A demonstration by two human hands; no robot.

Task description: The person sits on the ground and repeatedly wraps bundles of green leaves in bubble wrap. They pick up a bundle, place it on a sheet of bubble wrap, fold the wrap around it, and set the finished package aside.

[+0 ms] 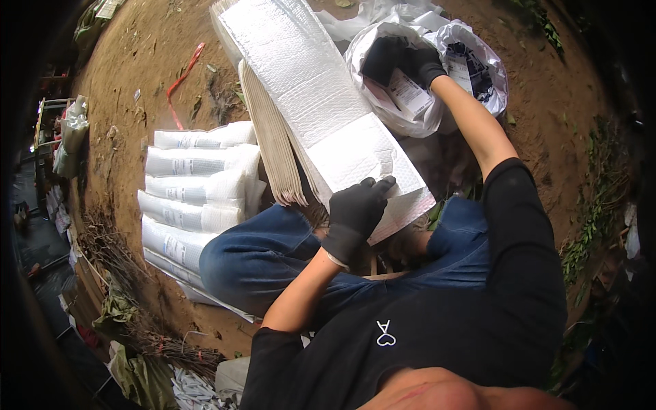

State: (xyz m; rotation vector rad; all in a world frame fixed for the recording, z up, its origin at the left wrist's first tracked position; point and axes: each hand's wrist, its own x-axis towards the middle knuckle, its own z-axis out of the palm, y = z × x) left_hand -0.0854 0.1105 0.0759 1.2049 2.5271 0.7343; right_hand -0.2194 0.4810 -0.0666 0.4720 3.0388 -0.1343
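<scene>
My left hand (357,212), in a black glove, rests on the lower end of a long white bubble-wrap mailer (302,87) lying slantwise before me. Its fingertips touch a wrinkled spot there; whether they pinch the film is unclear. My right hand (423,65), gloved in black too, reaches inside a white plastic bag (430,123). A dark item (383,60) lies against that hand, and its fingers are partly hidden. Below it in the bag is a white printed label (409,96). Beneath the mailer stands a thick stack of flat mailers (269,138).
Filled bubble mailers (187,189) with labels lie in an overlapping row on the dirt floor (128,72) by my knee. A second white bag (494,77) holds dark labelled goods. Red plastic string (184,82) lies beyond. Bundled twigs (169,348) and leafy branches (589,246) flank me.
</scene>
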